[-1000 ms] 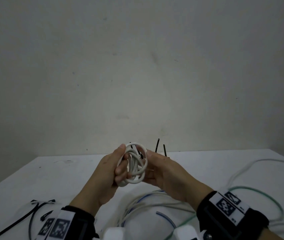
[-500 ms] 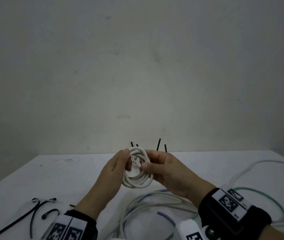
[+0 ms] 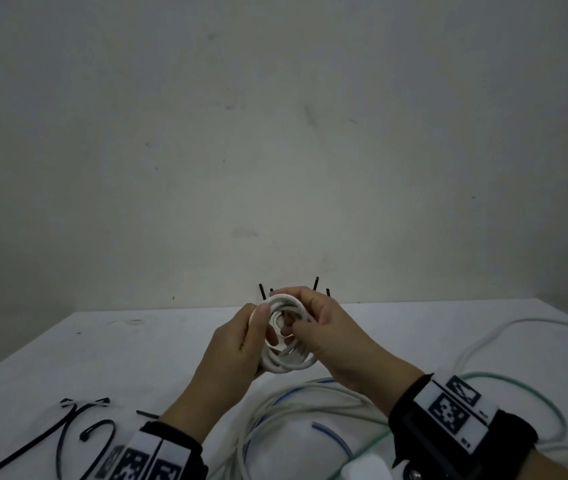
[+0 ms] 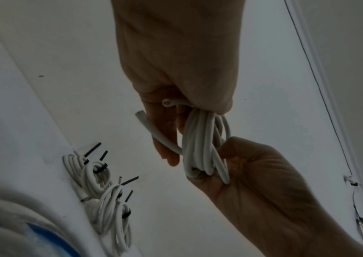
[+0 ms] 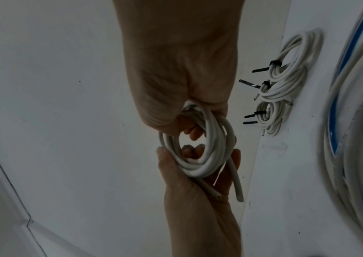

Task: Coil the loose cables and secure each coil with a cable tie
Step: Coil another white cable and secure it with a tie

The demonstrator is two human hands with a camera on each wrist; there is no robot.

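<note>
Left hand (image 3: 237, 344): fingers curled round the left side of a white cable coil (image 3: 287, 336), thumb on its upper rim.
Right hand (image 3: 331, 336): fingers curled round the right side of the same coil, fingertips through its middle.
White cable coil: held between both hands above the white counter (image 3: 144, 355), two cut ends sticking out, no tie on it.
Tied coils (image 5: 283, 81): white, bound with black cable ties, lying together on the counter beyond the hands.
Loose cables (image 3: 310, 410): white, blue and green, heaped on the counter below the hands.
Spare cable ties (image 3: 78, 431): black, on the counter at near left.
</note>
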